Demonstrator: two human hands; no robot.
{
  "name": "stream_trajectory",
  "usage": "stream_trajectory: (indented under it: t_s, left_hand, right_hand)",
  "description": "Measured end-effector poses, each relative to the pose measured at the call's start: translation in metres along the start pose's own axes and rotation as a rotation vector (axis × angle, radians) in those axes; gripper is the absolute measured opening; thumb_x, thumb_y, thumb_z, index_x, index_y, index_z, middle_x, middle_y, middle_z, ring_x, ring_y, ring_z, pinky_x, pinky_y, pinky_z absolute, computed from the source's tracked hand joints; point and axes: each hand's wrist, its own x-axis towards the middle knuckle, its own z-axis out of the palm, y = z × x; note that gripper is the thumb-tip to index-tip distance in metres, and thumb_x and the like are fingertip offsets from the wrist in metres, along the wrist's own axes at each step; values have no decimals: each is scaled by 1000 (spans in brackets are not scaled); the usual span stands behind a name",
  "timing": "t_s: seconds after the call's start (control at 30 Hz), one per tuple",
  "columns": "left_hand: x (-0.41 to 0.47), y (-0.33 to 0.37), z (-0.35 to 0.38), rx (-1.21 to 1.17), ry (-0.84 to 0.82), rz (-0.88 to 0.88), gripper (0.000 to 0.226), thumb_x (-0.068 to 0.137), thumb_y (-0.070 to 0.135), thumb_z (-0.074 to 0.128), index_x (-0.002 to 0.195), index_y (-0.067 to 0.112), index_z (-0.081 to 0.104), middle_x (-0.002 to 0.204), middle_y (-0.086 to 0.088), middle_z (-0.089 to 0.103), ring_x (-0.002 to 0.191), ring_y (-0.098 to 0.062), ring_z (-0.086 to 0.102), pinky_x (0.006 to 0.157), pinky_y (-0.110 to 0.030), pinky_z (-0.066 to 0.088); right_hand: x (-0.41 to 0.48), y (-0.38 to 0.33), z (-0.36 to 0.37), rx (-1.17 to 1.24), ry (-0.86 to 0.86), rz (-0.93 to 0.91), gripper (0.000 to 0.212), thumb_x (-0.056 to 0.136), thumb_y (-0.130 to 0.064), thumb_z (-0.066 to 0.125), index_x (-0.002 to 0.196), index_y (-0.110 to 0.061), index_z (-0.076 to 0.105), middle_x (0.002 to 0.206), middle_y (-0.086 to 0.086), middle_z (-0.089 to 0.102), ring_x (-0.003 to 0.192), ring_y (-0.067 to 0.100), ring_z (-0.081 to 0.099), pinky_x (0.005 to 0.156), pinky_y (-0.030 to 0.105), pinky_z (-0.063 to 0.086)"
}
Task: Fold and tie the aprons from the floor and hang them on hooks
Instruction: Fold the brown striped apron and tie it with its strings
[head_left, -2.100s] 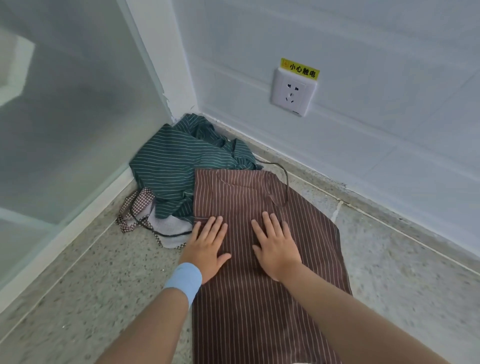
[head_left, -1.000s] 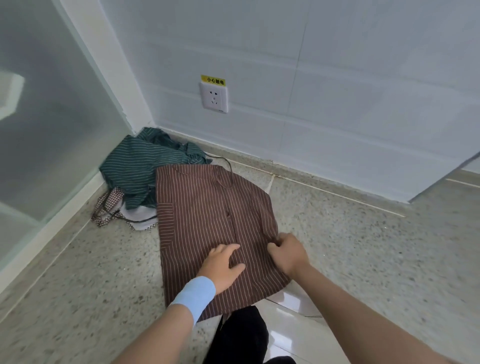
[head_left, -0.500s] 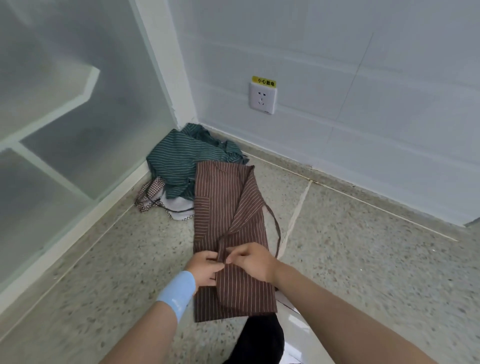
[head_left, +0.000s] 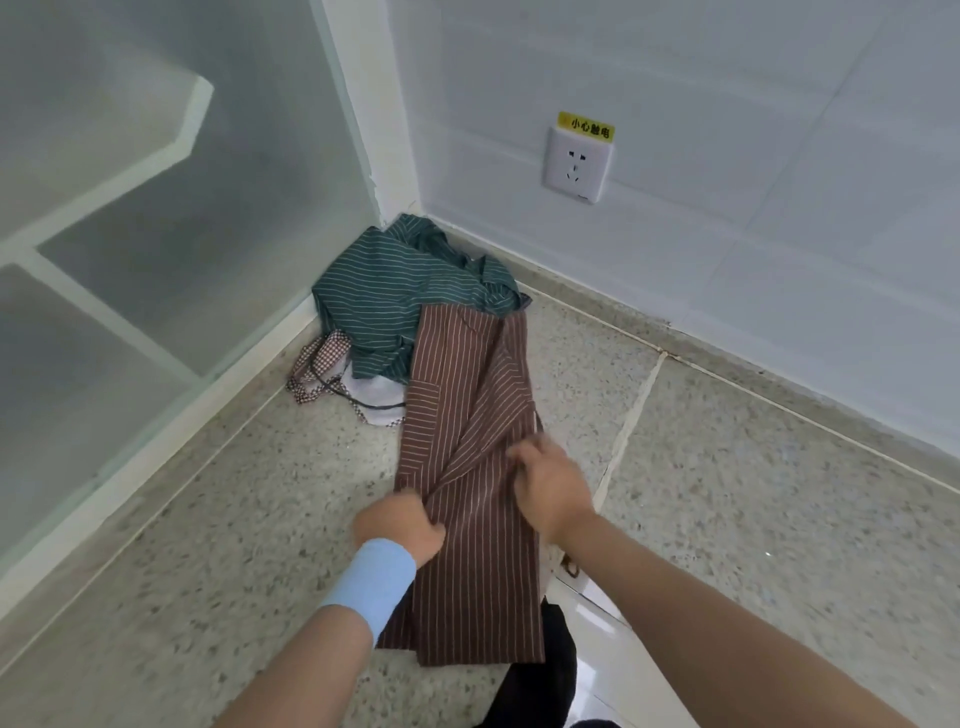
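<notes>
A brown striped apron (head_left: 467, 405) lies on the speckled floor, folded lengthwise into a narrow strip. My left hand (head_left: 400, 525), with a blue wristband, grips the apron's left edge near its middle. My right hand (head_left: 550, 483) lies on the folded-over right layer with curled fingers pinching the cloth; a thin strap shows just above it. A green striped apron (head_left: 395, 291) is bunched in the corner behind, and a checkered apron with white cloth (head_left: 332, 374) lies under its left side.
A frosted glass partition (head_left: 156, 260) runs along the left. A white tiled wall with a power socket (head_left: 576, 163) stands behind. A dark trouser leg (head_left: 540, 686) sits at the bottom by the apron's near end. Bare floor extends to the right.
The apron went from spread flat to folded into a narrow strip. My hands left the flat cloth, gathered the edges, and now hold the left edge and the top fold.
</notes>
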Motion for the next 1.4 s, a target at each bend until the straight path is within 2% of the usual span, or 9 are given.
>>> stream_trajectory:
  t_s: [0.07, 0.17, 0.43, 0.53, 0.63, 0.87, 0.97, 1.1, 1.4]
  left_hand:
    - [11, 14, -4, -141, 233, 209, 16, 92, 35, 53, 97, 21, 51, 91, 4, 56, 74, -16, 54, 59, -28, 39]
    - [29, 32, -7, -209, 80, 471, 23, 96, 27, 51, 119, 29, 56, 113, 9, 54, 96, -14, 57, 73, -27, 45]
    - [58, 35, -7, -86, -241, 316, 63, 99, 36, 44, 155, 35, 16, 160, -1, 18, 139, -26, 36, 105, -40, 45]
    - [62, 35, -8, -174, -286, 269, 71, 98, 37, 47, 156, 37, 5, 154, -6, 32, 128, -26, 48, 99, -37, 48]
    - [57, 41, -16, -355, -239, 242, 64, 96, 32, 49, 152, 32, 19, 109, -2, 67, 88, -19, 66, 77, -33, 54]
    - [39, 83, -43, -1272, -409, 237, 46, 84, 23, 75, 123, 22, 51, 120, 0, 65, 106, -14, 65, 102, -37, 50]
    - [42, 85, -62, -1436, -464, 209, 26, 94, 15, 63, 119, 10, 58, 86, -4, 68, 71, -18, 67, 88, -39, 58]
    - [61, 47, -94, -1082, -192, 95, 26, 98, 35, 48, 105, 17, 66, 73, 4, 52, 52, -13, 45, 52, -29, 46]
    - [128, -40, -140, -90, 310, -195, 24, 99, 31, 46, 103, 16, 64, 95, -5, 64, 94, -30, 60, 77, -35, 46]
  right_hand:
    - [15, 5, -10, 34, 91, 150, 53, 95, -11, 48, 145, -24, 36, 149, 5, 32, 107, 26, 59, 85, 43, 56]
    - [34, 16, -22, 106, -37, 321, 53, 96, -22, 50, 146, -22, 31, 130, 10, 53, 98, 28, 63, 81, 42, 55]
    - [51, 28, -33, 425, -219, 615, 56, 99, -29, 52, 149, -13, 31, 118, 11, 60, 85, 16, 58, 71, 28, 45]
    - [56, 31, -26, 338, -199, 589, 17, 97, -24, 49, 110, -15, 55, 92, 8, 63, 77, 20, 61, 68, 31, 48]
    - [55, 27, -28, 248, -214, 554, 31, 93, -19, 49, 63, -14, 48, 63, 4, 53, 58, 19, 51, 59, 31, 44]
    - [60, -19, -65, 650, -170, 350, 29, 94, -24, 57, 67, -16, 58, 60, -3, 59, 60, 13, 55, 60, 26, 43]
    - [71, -34, -77, 636, -243, 154, 18, 94, -21, 62, 77, -17, 66, 71, -3, 69, 69, 12, 64, 70, 23, 50]
    - [84, -33, -76, 487, -207, 140, 15, 99, -28, 55, 107, -27, 68, 107, -9, 69, 95, 10, 65, 82, 23, 47]
    - [102, -27, -34, -200, -171, -27, 57, 98, -24, 48, 153, -27, 31, 164, 10, 16, 149, 33, 18, 121, 50, 20]
